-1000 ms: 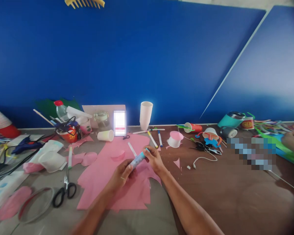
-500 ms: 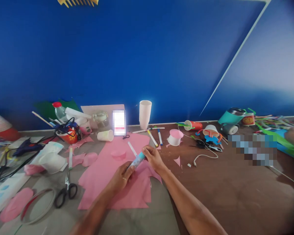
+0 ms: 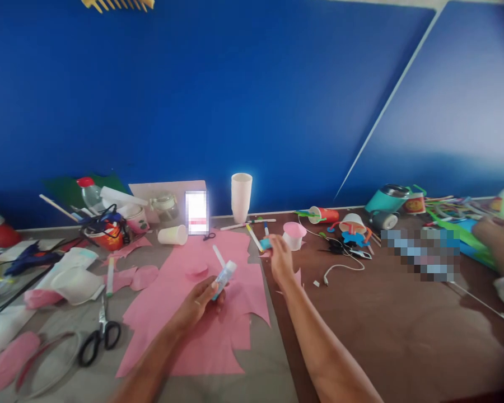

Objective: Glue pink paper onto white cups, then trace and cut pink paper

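Note:
My left hand (image 3: 199, 302) is closed around a glue stick (image 3: 225, 276), its white end tilted up and uncapped, above a large pink paper sheet (image 3: 185, 336). Out to the right, my right hand (image 3: 282, 260) pinches the blue glue stick cap (image 3: 266, 243) near two markers. One is a yellow marker (image 3: 254, 237). Just beyond the right fingers stands a white cup piece with a pink paper top (image 3: 294, 235). On the sheet lie a thin white strip (image 3: 219, 256) and a small round pink cutout (image 3: 197, 271).
Scissors (image 3: 103, 331) and a tape-like ring (image 3: 50, 364) lie at left. A stack of white cups (image 3: 241, 198) and a bright phone screen (image 3: 197, 214) stand by the blue wall. A white cable (image 3: 340, 267) lies right. Another person's hand (image 3: 493, 238) is at the far right.
The cap has come off the glue stick; my right hand has carried it right and away from me. My left hand keeps the stick, now more upright. The view has shifted slightly right.

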`<state>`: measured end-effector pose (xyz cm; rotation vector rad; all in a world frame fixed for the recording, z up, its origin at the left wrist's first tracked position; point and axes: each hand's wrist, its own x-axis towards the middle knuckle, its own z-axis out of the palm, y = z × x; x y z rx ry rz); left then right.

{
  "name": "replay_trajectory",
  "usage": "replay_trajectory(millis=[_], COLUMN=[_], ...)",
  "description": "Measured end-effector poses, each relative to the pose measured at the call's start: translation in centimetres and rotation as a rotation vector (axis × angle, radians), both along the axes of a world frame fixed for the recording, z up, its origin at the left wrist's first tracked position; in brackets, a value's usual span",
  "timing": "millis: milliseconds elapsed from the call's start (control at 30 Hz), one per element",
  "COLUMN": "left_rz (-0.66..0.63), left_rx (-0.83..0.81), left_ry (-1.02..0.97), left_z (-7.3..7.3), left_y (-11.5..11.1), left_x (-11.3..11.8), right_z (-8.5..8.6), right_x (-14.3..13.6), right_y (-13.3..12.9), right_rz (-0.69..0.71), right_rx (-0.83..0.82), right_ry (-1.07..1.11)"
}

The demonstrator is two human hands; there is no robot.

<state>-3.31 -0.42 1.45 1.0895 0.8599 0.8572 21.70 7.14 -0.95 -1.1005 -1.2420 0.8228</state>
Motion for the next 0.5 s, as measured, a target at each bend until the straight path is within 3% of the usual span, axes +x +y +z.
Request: replay_trajectory(millis=[167, 333, 500], left_rz=[-0.008, -0.005, 0.013], left_rx=[0.035, -0.007, 0.004], left_ry=[-0.088, -0.198, -0.24], left_z=[-0.5, -0.8, -0.8], left_y=[0.0, 0.2, 0.1], left_x=[-0.8, -0.9, -0.5], right_z=[-1.1, -0.1, 2.4], right_x=[-4.9, -5.6, -7.0], right_y=[-0.7, -2.1, -4.7], right_rz=[-0.036, -0.032, 0.403], right_rx=[0.056, 0.189, 0.164], right_ry=[-0.144, -0.387, -0.135])
